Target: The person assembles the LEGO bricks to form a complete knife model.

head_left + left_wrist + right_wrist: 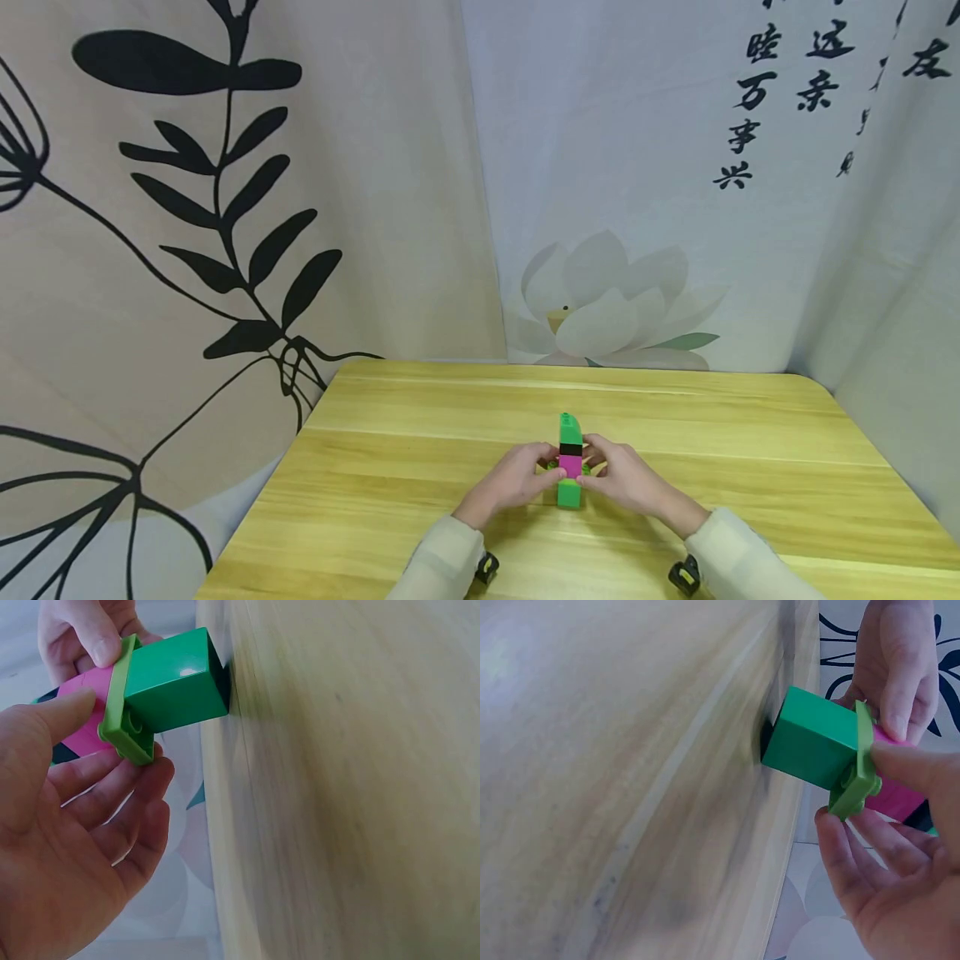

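Note:
A stack of toy building blocks stands upright on the table between both hands. Its base is a green block (176, 681), topped by a thin lime-green plate (861, 761) that juts out past the sides. Above that come a magenta block (570, 466), a black layer (571, 450) and a curved green block (570, 428) at the top. My left hand (521, 477) grips the magenta part from the left, thumb on its near face. From the right, my right hand (624, 475) pinches the same part, its thumb near the lime plate.
The wooden table (390, 467) spreads around the stack, its far edge against a pale curtain (390, 208) printed with black leaves, a lotus and writing. Black wrist devices (684, 575) sit at both light sleeves (442, 560).

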A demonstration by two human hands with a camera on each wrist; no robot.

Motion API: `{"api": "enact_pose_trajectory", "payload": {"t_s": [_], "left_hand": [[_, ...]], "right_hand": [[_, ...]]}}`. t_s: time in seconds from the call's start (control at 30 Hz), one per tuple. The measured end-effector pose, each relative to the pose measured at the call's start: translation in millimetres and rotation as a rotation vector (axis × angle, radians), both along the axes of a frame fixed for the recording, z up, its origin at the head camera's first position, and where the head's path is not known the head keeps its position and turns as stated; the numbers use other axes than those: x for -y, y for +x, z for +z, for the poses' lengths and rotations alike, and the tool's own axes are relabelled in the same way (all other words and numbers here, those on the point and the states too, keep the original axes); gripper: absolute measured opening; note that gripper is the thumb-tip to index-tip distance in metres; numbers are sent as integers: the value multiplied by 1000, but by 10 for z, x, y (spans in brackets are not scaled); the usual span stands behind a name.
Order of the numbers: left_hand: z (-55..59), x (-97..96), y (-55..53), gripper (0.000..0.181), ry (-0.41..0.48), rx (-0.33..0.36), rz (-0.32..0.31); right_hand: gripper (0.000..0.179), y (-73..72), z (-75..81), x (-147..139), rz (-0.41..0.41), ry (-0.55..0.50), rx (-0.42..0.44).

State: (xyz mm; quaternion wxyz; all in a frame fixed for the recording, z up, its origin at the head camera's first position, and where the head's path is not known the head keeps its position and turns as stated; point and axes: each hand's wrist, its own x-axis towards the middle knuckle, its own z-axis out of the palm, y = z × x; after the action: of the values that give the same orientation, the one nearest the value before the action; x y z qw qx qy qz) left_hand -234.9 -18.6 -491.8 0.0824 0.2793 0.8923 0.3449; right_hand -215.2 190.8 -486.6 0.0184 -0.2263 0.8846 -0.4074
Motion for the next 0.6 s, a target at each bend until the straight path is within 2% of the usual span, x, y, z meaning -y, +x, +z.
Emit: {"api": "enact_pose_trajectory", "payload": {"t_s": [0.2, 0.33, 0.47, 0.6], "left_hand": [[-11, -20, -4, 35, -7, -2, 24], [-31, -18, 10, 41, -21, 30, 40], [-42, -22, 12, 47, -21, 57, 43], [-41, -29, 4, 49, -21, 51, 39]], "right_hand": [[61, -39, -35, 25, -19, -7, 18], [62, -56, -64, 29, -28, 3, 34], [62, -62, -74, 27, -38, 2, 46], [67, -66, -74, 32, -39, -12, 55]]}}
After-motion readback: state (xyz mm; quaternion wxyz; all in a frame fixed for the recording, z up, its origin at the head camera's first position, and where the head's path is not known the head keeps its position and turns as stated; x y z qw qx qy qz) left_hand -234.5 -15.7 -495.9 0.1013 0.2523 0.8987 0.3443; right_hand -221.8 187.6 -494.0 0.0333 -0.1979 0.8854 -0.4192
